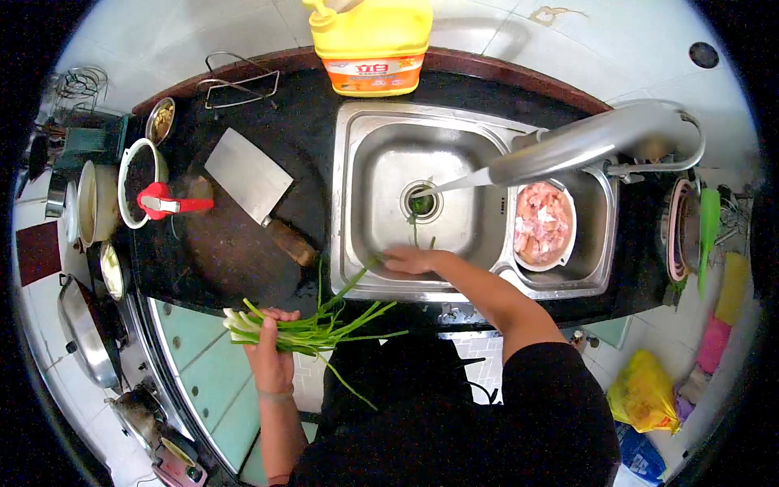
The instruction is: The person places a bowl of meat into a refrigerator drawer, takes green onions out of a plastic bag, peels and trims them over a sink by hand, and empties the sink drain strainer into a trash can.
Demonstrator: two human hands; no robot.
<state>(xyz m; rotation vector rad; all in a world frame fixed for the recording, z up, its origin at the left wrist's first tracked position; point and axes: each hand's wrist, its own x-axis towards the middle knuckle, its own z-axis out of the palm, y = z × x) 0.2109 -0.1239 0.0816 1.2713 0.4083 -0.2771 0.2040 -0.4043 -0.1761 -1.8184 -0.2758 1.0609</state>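
Note:
My left hand (272, 321) is closed round a bunch of green onions (333, 322) near its white root ends, in front of the counter edge. The long green leaves fan out to the right, towards the sink. My right hand (410, 260) is over the near part of the large sink basin (381, 187), palm down with its fingers stretched out to the left. One leaf tip comes close to those fingers; whether they touch is unclear. Water runs from the grey faucet (560, 150) to the drain, where green scraps (421, 203) lie.
A white bowl of cut raw meat (543, 225) stands in the small right basin. On the left, a cleaver (248, 174) lies on a dark round board (235, 260), near red-handled kitchen scissors (172, 203). A yellow detergent jug (372, 45) stands behind the sink.

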